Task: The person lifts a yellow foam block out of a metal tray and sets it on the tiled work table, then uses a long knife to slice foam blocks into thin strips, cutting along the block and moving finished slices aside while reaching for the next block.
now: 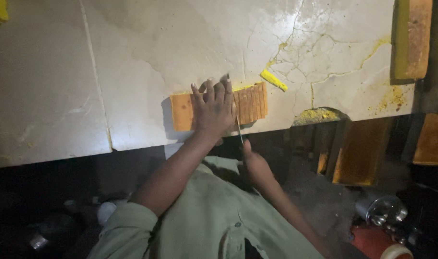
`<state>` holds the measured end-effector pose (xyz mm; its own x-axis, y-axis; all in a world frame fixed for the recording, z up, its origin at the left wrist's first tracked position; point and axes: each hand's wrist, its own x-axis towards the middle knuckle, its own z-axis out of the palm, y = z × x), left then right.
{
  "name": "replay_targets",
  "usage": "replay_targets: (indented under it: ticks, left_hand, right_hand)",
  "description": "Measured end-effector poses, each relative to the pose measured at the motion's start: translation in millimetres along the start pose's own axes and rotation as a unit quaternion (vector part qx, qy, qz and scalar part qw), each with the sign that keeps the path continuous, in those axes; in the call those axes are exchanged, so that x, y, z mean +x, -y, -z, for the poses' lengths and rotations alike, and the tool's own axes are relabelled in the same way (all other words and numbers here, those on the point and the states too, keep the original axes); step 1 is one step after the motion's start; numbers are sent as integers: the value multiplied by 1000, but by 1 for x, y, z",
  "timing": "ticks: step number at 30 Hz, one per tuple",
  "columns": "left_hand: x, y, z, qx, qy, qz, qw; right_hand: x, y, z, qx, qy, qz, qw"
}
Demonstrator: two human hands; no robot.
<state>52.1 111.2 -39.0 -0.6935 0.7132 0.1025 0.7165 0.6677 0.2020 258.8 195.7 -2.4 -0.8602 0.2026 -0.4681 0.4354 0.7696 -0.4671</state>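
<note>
Left hand (213, 108) lies flat, fingers spread, palm down on an orange slab (219, 109) at the near edge of the counter (132, 62), pressing it rather than gripping it; right hand (255, 163), below the counter edge, is closed around the lower end of a thin blade (239, 130) that rises to the slab just beside the left hand's fingers. The slab's left part (181, 113) is smooth and whole; its right part (251, 103) is scored into narrow upright slices standing close together. Just beyond the sliced end lies a small yellow sliver (273, 80), apart from the slab; yellow streaks (324, 57) follow cracks across the pale stone surface; a heap of yellow crumbs (317, 115) sits at a notch in the edge. Farther right, a tall orange block with a yellow side (411, 38) rests on the counter's far corner; two more orange blocks (360, 153) (432, 139) stand below the counter level in shadow; metal vessels (382, 208) lie at lower right, dimly seen. The person's pale green sleeves (204, 216) fill the lower centre.
</note>
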Motion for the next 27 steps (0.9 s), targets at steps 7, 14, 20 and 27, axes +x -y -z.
replay_targets:
  ticks: [7,14,20,27]
  left_hand:
    - [-3,8,6,6,-20,-19,1000]
    - [-6,11,17,-22,10,1,1000]
    - [-6,10,4,-20,20,9,1000]
    - [-10,18,1,16,-29,-3,999]
  right_hand:
    - [94,28,39,49,-29,-20,998]
    - [-16,43,48,57,108,-98,988]
    - [12,-5,-22,30,78,-111,990]
    - [95,39,36,84,-13,-25,996]
